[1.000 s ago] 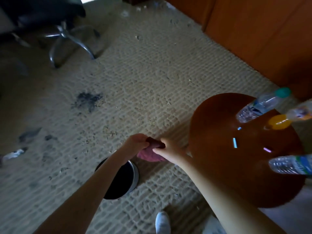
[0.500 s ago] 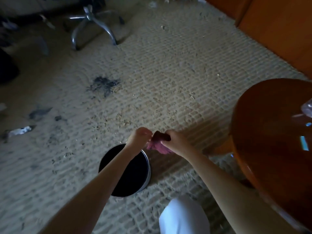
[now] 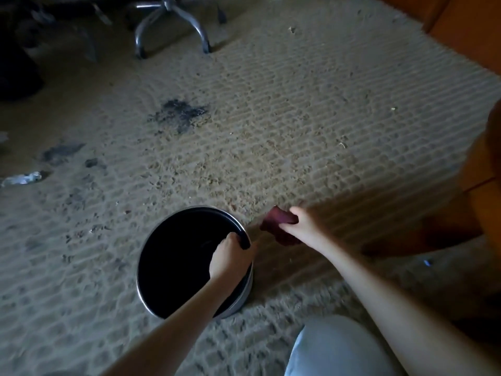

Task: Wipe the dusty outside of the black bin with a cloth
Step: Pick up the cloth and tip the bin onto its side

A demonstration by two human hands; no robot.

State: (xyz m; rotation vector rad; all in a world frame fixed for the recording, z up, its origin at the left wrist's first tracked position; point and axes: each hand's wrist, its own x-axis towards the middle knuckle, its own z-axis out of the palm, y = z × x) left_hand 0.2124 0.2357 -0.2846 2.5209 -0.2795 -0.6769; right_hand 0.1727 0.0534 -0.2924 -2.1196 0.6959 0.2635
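Note:
The round black bin with a silver rim stands upright on the beige carpet, low in the middle of the view. My left hand grips its right rim, fingers curled over the edge. Just right of the bin, my right hand holds a bunched dark red cloth above the carpet, a short gap from the bin's side. The bin's outer wall is mostly hidden from this high angle.
An office chair's chrome base stands at the top left. Dark stains and a crumpled scrap mark the carpet. A brown wooden table and orange wooden panels lie at the right. My knee is bottom centre.
My left hand has let go of the cloth and dropped onto the bin's rim. The right hand keeps the cloth. The view has moved closer and left, and the table with bottles has slid out.

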